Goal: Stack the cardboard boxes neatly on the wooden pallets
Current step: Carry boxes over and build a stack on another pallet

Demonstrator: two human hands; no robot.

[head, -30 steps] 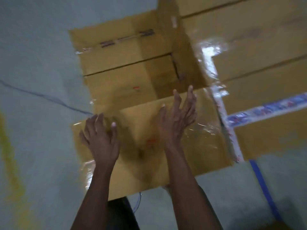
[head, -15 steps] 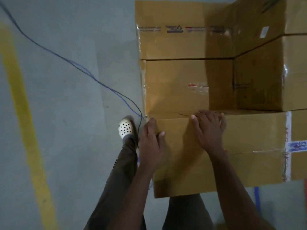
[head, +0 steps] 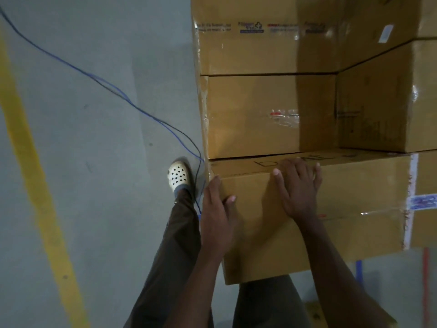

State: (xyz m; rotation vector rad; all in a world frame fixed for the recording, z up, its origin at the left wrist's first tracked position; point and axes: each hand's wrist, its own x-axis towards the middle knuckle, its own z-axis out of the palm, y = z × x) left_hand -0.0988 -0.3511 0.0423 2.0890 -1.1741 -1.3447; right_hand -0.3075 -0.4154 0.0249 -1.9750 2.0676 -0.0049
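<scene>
Reading what we can: the upper box carries printed tape too blurred to make out. Black marker letters on the nearest box lie half under our fingers, and a blue label marks its right end. Our left hand clasps that box's left corner, thumb on its face. Our right hand presses flat, fingers spread over the far edge. The box sits against the stacked boxes.
</scene>
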